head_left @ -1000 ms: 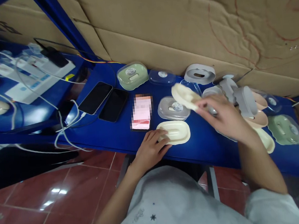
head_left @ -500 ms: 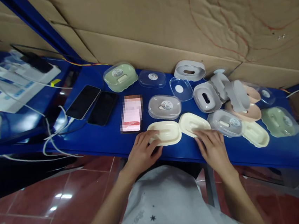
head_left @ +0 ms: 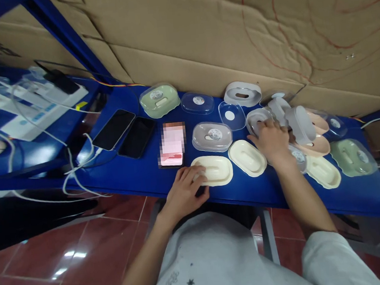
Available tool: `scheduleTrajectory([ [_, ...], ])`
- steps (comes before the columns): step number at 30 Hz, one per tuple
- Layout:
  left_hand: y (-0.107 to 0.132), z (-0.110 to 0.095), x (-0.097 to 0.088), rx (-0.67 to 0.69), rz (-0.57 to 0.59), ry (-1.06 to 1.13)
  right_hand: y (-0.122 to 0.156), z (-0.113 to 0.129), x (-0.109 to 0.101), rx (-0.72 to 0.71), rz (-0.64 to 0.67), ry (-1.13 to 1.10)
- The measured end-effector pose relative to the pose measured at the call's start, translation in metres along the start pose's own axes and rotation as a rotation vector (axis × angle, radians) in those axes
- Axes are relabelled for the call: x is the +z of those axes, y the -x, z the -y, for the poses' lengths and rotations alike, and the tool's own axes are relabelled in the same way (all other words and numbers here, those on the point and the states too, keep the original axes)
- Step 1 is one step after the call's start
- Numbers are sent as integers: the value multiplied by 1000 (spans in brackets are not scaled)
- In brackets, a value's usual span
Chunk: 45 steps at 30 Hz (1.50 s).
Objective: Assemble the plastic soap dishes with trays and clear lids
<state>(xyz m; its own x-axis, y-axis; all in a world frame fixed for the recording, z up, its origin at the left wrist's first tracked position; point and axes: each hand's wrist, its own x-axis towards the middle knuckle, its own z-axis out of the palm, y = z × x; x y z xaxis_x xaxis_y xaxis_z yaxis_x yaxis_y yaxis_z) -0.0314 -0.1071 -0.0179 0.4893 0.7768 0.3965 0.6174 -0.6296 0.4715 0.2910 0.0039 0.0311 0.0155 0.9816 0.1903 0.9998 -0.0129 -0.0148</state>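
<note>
My left hand (head_left: 186, 187) rests at the left end of a cream oval dish (head_left: 224, 169), its fingers curled over the rim and thumb at the near side. My right hand (head_left: 272, 141) lies over a grey oval piece with a slot (head_left: 255, 117). Its fingers are spread and the thumb points left; they hide most of that piece. A second cream dish (head_left: 247, 158) lies tilted between my hands, untouched. Behind the first dish is a grey box with a clear lid (head_left: 211, 137). A third cream dish (head_left: 323, 172) sits to the right of my right wrist.
Left of the dishes lie a lit phone (head_left: 173, 145) and two dark phones (head_left: 137, 137). Clear lids (head_left: 232, 115), a green lidded box (head_left: 159, 100), grey rings (head_left: 301, 125) and peach pieces (head_left: 316, 147) crowd the blue table (head_left: 245, 195). White cables (head_left: 66, 177) hang at left.
My right hand has left the second cream dish and moved up and right onto the grey slotted piece. My left hand stays at the first cream dish. The view has shifted slightly.
</note>
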Motion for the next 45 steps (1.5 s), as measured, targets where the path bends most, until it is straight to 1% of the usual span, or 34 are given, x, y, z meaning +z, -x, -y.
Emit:
scheduleTrajectory([
  [3, -1, 1, -1, 0, 22, 22, 9, -5, 5, -15, -65, -69],
  [5, -1, 1, -2, -2, 29, 35, 16, -5, -2, -16, -101, -134],
  [7, -1, 2, -2, 5, 33, 38, 28, -4, -14, -54, -138, -236],
  [10, -1, 2, -2, 17, 33, 38, 64, 2, -30, -118, -164, -449],
  [12, -1, 2, -2, 29, 28, 47, 95, 4, -35, -79, -149, -635],
  [13, -1, 3, -2, 37, 27, 56, 111, 5, -36, -46, -116, -728],
  [15, -1, 4, -2, 55, 28, 91, 138, 3, -32, 7, 3, -849],
  [17, 0, 5, -2, 60, 31, 130, 155, 0, -25, 48, 122, -889],
  [18, 0, 6, -2, 59, 35, 143, 160, -1, -20, 75, 160, -889],
  [19, 0, 6, -2, 57, 38, 149, 164, -2, -16, 109, 172, -878],
  [21, 0, 7, -3, 57, 41, 146, 169, -1, -9, 173, 131, -830],
  [24, -1, 6, -3, 60, 45, 137, 174, 10, -2, 200, -21, -736],
  [25, -1, 6, -3, 62, 42, 138, 176, 16, 0, 177, -60, -713],
  [26, -1, 6, -2, 68, 41, 145, 177, 23, 1, 128, -69, -690],
  [27, 0, 5, -2, 74, 40, 157, 179, 30, 1, 53, -48, -664],
  [29, 2, 5, -2, 83, 51, 197, 179, 41, 0, -134, 44, -602],
  [31, 6, 6, -1, 70, 55, 229, 176, 47, -3, -284, 104, -545],
  [33, 10, 8, -1, 34, 24, 247, 168, 50, -10, -371, 114, -517],
  [35, 14, 9, -1, -8, -2, 266, 156, 53, -17, -449, 155, -505],
  [36, 15, 10, -1, -21, 2, 273, 149, 55, -20, -495, 193, -501],
  [38, 14, 11, -3, -16, 53, 259, 136, 61, -21, -594, 256, -496],
  [40, 12, 11, -4, 20, 89, 199, 127, 70, -15, -687, 283, -486],
  [41, 11, 10, -4, 40, 86, 160, 124, 73, -10, -722, 281, -482],
  [43, 9, 9, -3, 78, 49, 93, 120, 78, 0, -756, 264, -476],
  [45, 7, 9, -2, 111, 17, 79, 118, 76, 6, -765, 260, -487],
])
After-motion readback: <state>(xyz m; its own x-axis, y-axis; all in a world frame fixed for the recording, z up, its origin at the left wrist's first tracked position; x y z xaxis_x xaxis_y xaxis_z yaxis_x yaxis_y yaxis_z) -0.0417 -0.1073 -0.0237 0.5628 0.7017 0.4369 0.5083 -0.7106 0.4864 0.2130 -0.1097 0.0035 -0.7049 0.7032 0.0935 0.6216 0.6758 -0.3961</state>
